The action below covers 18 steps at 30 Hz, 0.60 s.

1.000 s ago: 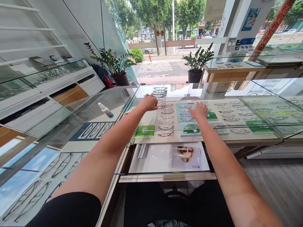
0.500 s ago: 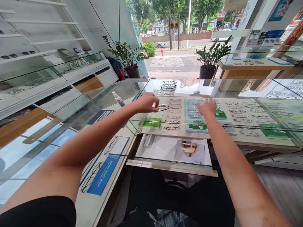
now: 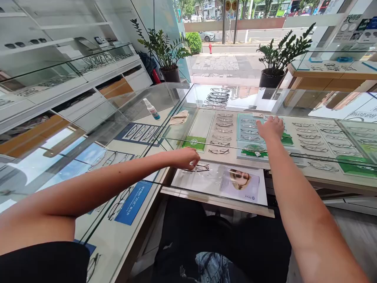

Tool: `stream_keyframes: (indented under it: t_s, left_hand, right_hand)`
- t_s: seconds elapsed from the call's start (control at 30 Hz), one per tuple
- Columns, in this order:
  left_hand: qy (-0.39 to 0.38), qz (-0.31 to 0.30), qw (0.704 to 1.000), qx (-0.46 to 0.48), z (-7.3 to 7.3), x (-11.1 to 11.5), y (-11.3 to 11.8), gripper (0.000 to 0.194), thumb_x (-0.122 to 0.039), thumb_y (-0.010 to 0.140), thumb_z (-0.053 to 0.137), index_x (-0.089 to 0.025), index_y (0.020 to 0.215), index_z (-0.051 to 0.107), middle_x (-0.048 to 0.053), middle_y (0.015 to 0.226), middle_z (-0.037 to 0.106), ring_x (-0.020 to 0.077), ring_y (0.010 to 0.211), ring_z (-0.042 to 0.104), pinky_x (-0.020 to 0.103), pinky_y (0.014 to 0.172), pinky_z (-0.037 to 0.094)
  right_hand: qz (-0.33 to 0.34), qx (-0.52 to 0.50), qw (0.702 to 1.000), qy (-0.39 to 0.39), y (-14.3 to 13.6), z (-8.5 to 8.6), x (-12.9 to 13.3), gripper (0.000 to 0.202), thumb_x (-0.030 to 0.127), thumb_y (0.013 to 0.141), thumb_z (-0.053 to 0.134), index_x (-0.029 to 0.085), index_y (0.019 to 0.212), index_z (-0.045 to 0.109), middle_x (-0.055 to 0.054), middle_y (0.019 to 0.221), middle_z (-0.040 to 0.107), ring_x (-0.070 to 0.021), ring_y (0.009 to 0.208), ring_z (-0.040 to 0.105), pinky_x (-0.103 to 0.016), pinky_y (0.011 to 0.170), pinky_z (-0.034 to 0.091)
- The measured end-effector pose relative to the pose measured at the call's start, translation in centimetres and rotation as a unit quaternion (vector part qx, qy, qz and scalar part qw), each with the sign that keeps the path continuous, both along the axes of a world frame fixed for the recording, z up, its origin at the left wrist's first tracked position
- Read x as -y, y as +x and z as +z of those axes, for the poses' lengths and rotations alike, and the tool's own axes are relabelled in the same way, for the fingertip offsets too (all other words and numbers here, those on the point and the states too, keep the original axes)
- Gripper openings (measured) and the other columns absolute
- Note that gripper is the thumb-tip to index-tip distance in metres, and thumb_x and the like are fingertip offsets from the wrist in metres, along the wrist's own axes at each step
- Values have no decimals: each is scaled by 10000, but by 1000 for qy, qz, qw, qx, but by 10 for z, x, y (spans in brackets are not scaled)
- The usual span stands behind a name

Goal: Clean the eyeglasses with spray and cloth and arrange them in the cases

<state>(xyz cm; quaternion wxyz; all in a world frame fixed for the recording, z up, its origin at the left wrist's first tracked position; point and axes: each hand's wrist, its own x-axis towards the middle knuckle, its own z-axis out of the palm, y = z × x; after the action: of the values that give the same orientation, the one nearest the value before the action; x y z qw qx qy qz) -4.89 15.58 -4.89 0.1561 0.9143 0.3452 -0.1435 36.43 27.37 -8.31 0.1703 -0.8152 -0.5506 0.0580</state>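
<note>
My left hand (image 3: 188, 158) is closed on a pair of eyeglasses (image 3: 200, 168), held above the front part of the glass counter, over the pulled-out drawer (image 3: 194, 184). My right hand (image 3: 271, 127) rests with fingers spread on the glass top, above the light-blue display card (image 3: 246, 122); nothing shows in it. Under the glass, columns of eyeglasses (image 3: 221, 137) lie between the two hands. A green card (image 3: 193, 143) sits just behind my left hand.
A spray bottle (image 3: 152, 110) and a folded cloth (image 3: 179, 117) are at the left on the glass. More eyeglasses (image 3: 218, 96) lie at the counter's far side. Two potted plants (image 3: 169, 73) (image 3: 271, 78) stand behind. A portrait leaflet (image 3: 240, 184) lies in the drawer.
My left hand has moved toward me with the eyeglasses, from over the display to over the drawer, uncovering the cloth. My right hand stays on the glass. The view has tilted down.
</note>
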Motion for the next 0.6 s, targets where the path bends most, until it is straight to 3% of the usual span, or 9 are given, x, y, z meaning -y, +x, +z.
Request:
stream_keyframes:
  t_s: [0.13,0.23,0.37,0.5,0.6]
  left_hand:
    - [38,39,998,-23,-29,-35,-4,59,-220,839,725,-261,856,764,53,972,830,292,1085,748,372,1025,519]
    - [85,68,993,-45,-43,-63,-7,49,-225,849,727,-252,874,760,84,1026,824,307,1125,734,381,1007,515]
    - [145,54,987,-43,-58,-95,-15,98,-170,879,682,-229,875,760,146,1103,819,333,1184,705,424,1014,483]
    - [218,43,974,-49,-78,-114,-27,166,-150,936,634,-184,935,796,189,1076,809,355,1131,703,468,958,467]
    - [263,35,963,-42,-94,-127,-35,212,-90,938,602,-154,916,803,187,1005,802,345,1058,698,469,904,456]
  right_hand:
    - [5,9,1000,6,5,-5,-3,895,705,1076,432,72,1709,442,-292,1833,358,-466,1701,311,-659,1397,257]
    - [7,11,1000,8,7,-6,-4,902,714,1070,433,75,1707,439,-293,1832,356,-474,1698,308,-674,1384,268]
    - [7,4,1000,10,7,-5,-3,892,685,1067,452,55,1698,441,-303,1836,345,-484,1701,296,-686,1385,254]
    - [8,0,1000,0,3,6,5,872,664,1061,465,69,1697,431,-296,1838,341,-486,1704,284,-694,1378,252]
    - [3,1,1000,-30,-4,19,14,888,653,1069,448,59,1726,395,-271,1866,306,-456,1723,256,-629,1400,228]
